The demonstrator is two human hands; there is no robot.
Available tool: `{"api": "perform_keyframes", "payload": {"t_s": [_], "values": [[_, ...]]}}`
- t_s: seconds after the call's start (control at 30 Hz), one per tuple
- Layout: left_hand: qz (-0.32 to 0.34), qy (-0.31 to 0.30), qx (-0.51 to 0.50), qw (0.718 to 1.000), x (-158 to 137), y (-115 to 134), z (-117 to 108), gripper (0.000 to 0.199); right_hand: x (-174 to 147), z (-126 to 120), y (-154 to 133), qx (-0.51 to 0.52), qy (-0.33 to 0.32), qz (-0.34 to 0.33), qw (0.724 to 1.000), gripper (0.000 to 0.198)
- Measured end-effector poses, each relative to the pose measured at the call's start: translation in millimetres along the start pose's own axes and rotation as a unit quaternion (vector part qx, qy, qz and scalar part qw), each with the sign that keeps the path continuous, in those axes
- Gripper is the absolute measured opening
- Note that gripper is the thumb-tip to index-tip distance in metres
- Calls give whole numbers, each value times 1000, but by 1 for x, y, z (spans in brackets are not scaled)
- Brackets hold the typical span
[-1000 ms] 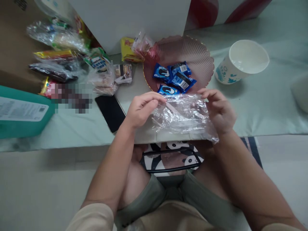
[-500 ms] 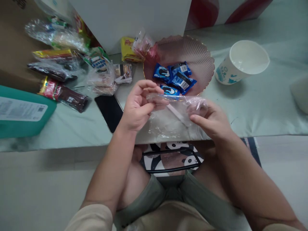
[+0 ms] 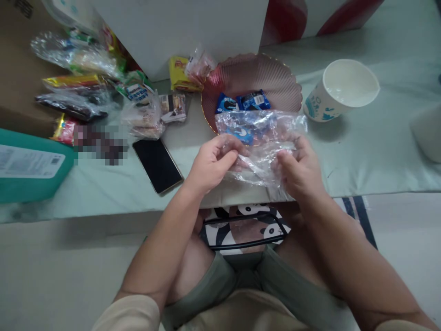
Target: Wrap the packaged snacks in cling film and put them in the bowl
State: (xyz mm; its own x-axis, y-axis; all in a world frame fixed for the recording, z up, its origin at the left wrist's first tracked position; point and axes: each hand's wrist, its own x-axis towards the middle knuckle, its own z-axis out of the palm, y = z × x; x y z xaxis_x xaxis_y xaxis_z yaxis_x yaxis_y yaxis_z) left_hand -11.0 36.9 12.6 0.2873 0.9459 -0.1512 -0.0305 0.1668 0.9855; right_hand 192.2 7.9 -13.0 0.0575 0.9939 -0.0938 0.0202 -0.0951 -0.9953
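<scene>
Forearms (image 3: 168, 234) extended forward, angled inward; one crumpled clear plastic bag (image 3: 263, 165), pinched between thumbs and curled fingers of left hand (image 3: 215, 161) and right hand (image 3: 301, 168), is held partly over blue biscuit packets (image 3: 255, 100) on a pink scalloped plate (image 3: 251, 69) just beyond the fingertips.

Beige top (image 3: 241, 310) – plain, short-sleeved; left sleeve (image 3: 132, 312) loose with a wide opening, right sleeve (image 3: 396, 326) only partly in view. Shorts (image 3: 203, 280) are grey-green, loose-cut, matte fabric – plain hems. Left hand (image 3: 214, 166) and right hand (image 3: 305, 172) are bare.
</scene>
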Motion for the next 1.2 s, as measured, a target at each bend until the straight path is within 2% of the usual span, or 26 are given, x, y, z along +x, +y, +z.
{"api": "perform_keyframes", "payload": {"t_s": [0.13, 0.23, 0.4, 0.57, 0.67, 0.73, 0.8, 0.87, 0.93, 0.97, 1.0, 1.07, 1.13, 1.2], "values": [[50, 36, 21, 998, 3, -1, -9, 7, -2, 2, -7, -28, 7, -8, 1000, 35], [81, 22, 17, 996, 5, -5, -16, 4, -1, 2, -4, -8, 17, -31, 999, 31], [64, 5, 15, 998, 6, -5, -18, 8, 0, 0, 2, -12, -7, -26, 1000, 30], [71, 11, -17, 997, 5, 0, -16, 13, -1, 3, -4, 10, 34, -43, 998, 27], [38, -16, -58, 997, 4, 5, -20, 17, -2, 2, -8, 43, 23, -33, 998, 29], [34, -38, -79, 996, 4, 9, -24, 19, -3, 0, -9, 44, 20, -59, 997, 31], [42, -55, -95, 993, 3, 10, -28, 30, -3, -2, -11, 58, 6, -87, 994, 39], [55, -56, -84, 993, 4, 9, -32, 38, -3, -3, -11, 69, -22, -70, 995, 51], [62, -41, -29, 997, 5, 6, -33, 26, -2, -3, -11, 38, -40, -36, 998, 53], [67, -30, 5, 997, 6, 4, -34, 16, -2, -3, -10, 7, -43, -28, 999, 48], [74, -19, 37, 996, 6, 3, -34, 10, -2, -4, -9, -24, -43, -35, 998, 39], [91, -1, 73, 993, 6, 1, -34, 17, -2, -7, -5, -71, -41, -79, 994, 23], [104, 1, 84, 991, 4, 2, -34, 21, -3, -12, -1, -93, -27, -144, 985, 29], [101, -28, 100, 989, 2, 5, -32, 23, -5, -17, 0, -76, -12, -179, 981, 35]]}}
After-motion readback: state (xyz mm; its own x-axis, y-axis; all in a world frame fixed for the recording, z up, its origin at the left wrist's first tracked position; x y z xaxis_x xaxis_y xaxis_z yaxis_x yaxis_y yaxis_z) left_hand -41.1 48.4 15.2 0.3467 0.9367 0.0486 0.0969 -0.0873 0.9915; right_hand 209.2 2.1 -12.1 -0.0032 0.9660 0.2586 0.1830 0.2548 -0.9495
